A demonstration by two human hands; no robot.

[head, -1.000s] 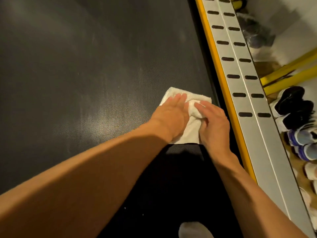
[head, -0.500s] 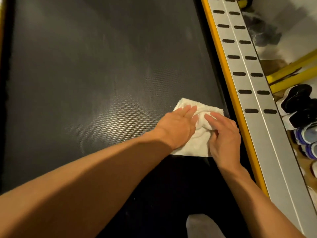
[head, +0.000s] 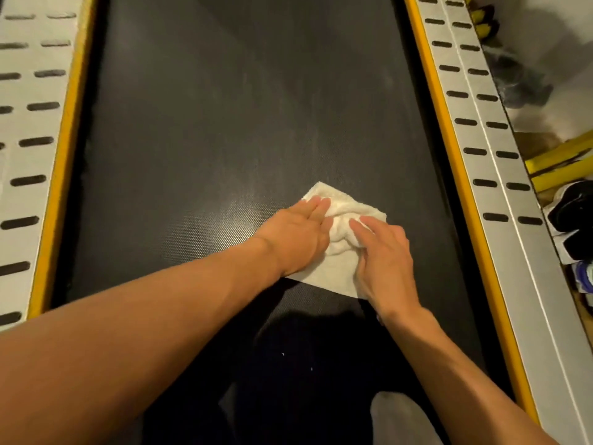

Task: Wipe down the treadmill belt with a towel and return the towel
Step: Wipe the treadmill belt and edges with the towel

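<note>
A white towel [head: 337,248] lies bunched on the dark treadmill belt [head: 224,123], right of the belt's middle. My left hand [head: 298,234] presses flat on the towel's left part with straight fingers. My right hand [head: 382,261] rests on the towel's right part, fingers extended over a raised fold; its thumb is hidden against the cloth. Both forearms reach in from the bottom of the frame.
Grey slotted side rails with yellow edging run along the belt on the left [head: 29,139] and right [head: 481,139]. Beyond the right rail lie several shoes [head: 574,220] and yellow bars [head: 564,162]. A grey sock toe [head: 401,419] shows at the bottom.
Both hands slid the towel leftward away from the right rail toward the belt's middle. The view widened and the left rail came into sight.
</note>
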